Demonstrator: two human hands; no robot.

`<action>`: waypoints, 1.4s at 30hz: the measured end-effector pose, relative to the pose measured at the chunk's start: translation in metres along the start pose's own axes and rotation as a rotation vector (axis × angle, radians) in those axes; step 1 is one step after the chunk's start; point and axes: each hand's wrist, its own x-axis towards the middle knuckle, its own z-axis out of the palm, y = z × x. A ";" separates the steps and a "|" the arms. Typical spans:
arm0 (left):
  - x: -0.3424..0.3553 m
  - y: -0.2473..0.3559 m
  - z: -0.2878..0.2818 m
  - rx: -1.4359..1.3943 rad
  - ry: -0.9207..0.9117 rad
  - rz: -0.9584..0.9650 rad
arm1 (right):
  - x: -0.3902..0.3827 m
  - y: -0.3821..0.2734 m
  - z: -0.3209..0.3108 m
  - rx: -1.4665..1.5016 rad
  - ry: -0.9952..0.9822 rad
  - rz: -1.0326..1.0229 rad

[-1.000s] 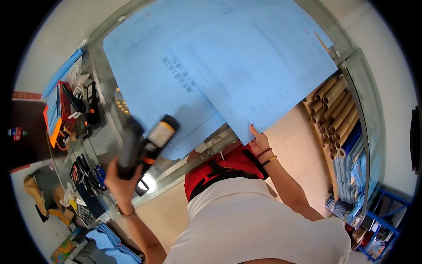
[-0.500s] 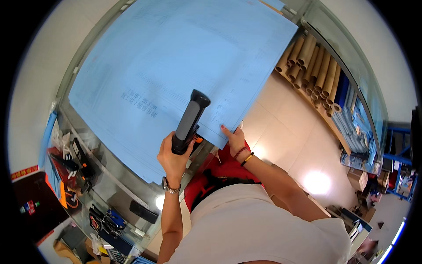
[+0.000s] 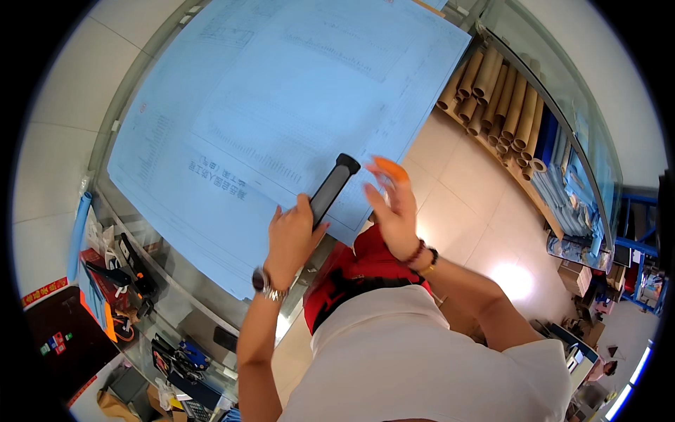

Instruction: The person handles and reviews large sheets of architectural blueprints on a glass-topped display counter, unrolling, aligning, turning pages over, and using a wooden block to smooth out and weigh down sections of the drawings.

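Observation:
My left hand (image 3: pixel 290 240) is wrapped round a long black-and-grey stapler (image 3: pixel 332 188), which lies slanted over the near corner of a stack of blue printed sheets (image 3: pixel 281 91). My right hand (image 3: pixel 397 214) is lifted just right of that corner, thumb and fingers apart. Something orange (image 3: pixel 391 170) shows at its fingertips, blurred by motion; whether it is worn on a finger or held is unclear. The fingers of my left hand partly hide the stapler's near end.
The sheets cover much of a glass-topped counter (image 3: pixel 204 278). On its left side lie a dark phone (image 3: pixel 225 339), a blue roll (image 3: pixel 79 228) and several tools. Cardboard tubes (image 3: pixel 517 116) fill a shelf at the right, beyond the tiled floor (image 3: pixel 457 200).
My right hand has let go of the sheets' corner and risen, the orange thing now showing on it. The stapler has shifted right and tipped lower in my left hand.

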 end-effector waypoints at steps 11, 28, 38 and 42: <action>0.082 0.041 -0.013 0.547 0.020 0.090 | 0.110 0.100 0.075 -1.044 -0.678 -0.501; 0.125 0.032 0.020 0.007 -0.096 0.913 | 0.107 0.109 0.070 -0.590 -0.283 -0.592; -0.040 -0.018 -0.059 -0.481 0.473 0.240 | 0.050 -0.040 0.058 0.003 -0.433 -0.559; -0.074 -0.040 -0.017 -0.636 0.610 0.118 | 0.008 -0.124 0.035 0.441 -0.415 -0.675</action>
